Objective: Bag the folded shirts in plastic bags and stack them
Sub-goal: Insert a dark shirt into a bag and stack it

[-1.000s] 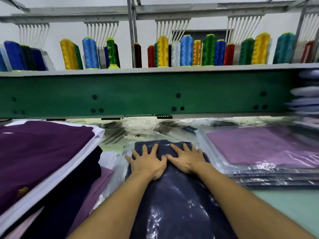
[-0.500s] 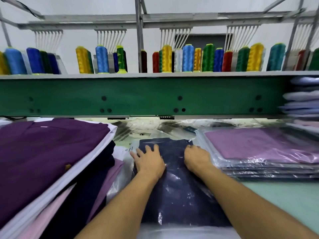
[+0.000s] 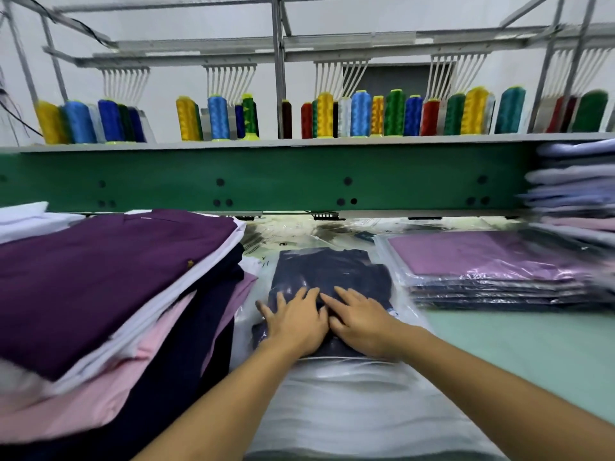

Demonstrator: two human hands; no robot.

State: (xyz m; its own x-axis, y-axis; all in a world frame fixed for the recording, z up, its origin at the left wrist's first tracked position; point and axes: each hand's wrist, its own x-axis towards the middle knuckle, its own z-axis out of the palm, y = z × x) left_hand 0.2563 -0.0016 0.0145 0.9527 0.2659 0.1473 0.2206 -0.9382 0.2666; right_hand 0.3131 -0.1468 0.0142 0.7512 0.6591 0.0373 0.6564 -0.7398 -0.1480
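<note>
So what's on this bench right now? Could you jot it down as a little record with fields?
Hands: left hand and right hand flat, side by side, pressing the navy shirt
Shirt: inside a clear plastic bag on the table
Left side: unbagged pile, purple shirt on top
Right side: bagged stack, lilac shirt on top
Behind: thread cones on a shelf

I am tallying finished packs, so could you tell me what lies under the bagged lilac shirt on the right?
Under the bagged lilac shirt lie several more bagged shirts, their dark navy edges showing, stacked on the green table. Their top faces are covered.
</note>
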